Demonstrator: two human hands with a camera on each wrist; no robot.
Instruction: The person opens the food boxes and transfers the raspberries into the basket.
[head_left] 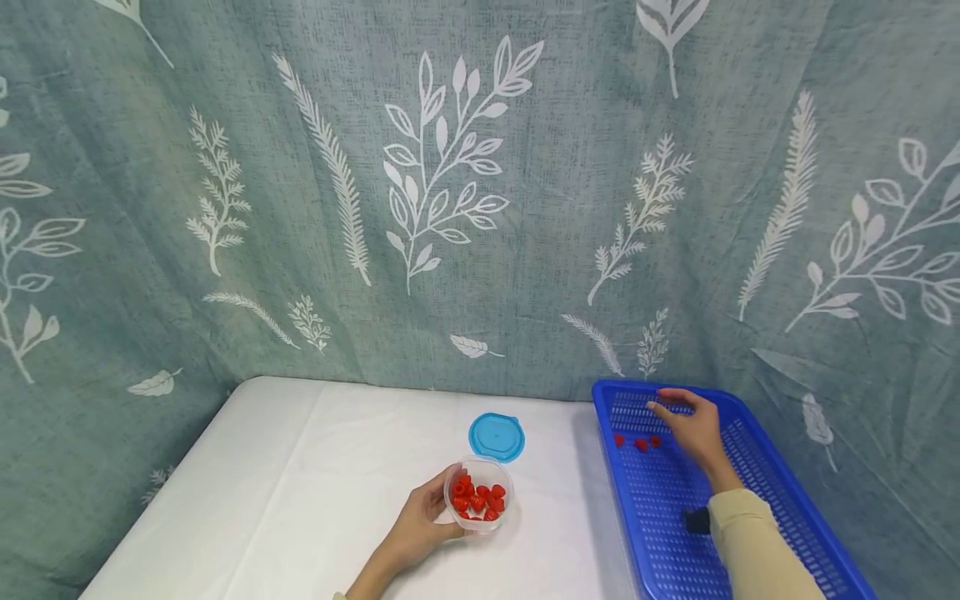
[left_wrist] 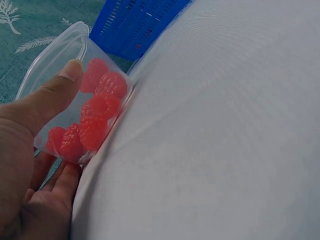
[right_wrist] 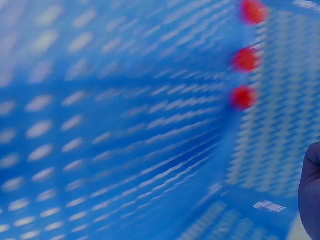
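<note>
Left hand holds a tub of berries; right hand reaches into the basket

A green curtain [head_left: 255, 150] with white leaf patterns hangs at the left and runs along the whole back, beyond the white table [head_left: 300, 467]. On the table's near middle, the left hand [head_left: 422, 523] grips a see-through tub [head_left: 512, 492] from its left side, thumb on the near wall and fingers round the far one. The hold is as wide as the tub; in the left wrist view the thumb covers part of its side. The tub's top is uncovered, and red berries [head_left: 477, 502] lie heaped inside. Whether its base touches the cloth, I cannot tell.

Just beyond the tub, slightly to its right, a round blue lid [head_left: 497, 437] lies flat on the table.

Further right, well apart from the tub, stands a big blue basket [head_left: 617, 500] with slotted walls. Its raised left rim lies between the tub and three loose berries [head_left: 641, 445], which sit in a row towards the basket's far left part. Those three show as blurred red spots in the right wrist view.

The right hand [head_left: 692, 423] hangs over the far part of the basket, just beyond and to the right of those berries. Its thumb and fingers are bent with a narrow gap between them; whether anything small sits at the fingertips, I cannot tell. A pale sleeve [head_left: 761, 550] and a dark wrist device [head_left: 697, 522] block the view of part of the basket's floor.
</note>
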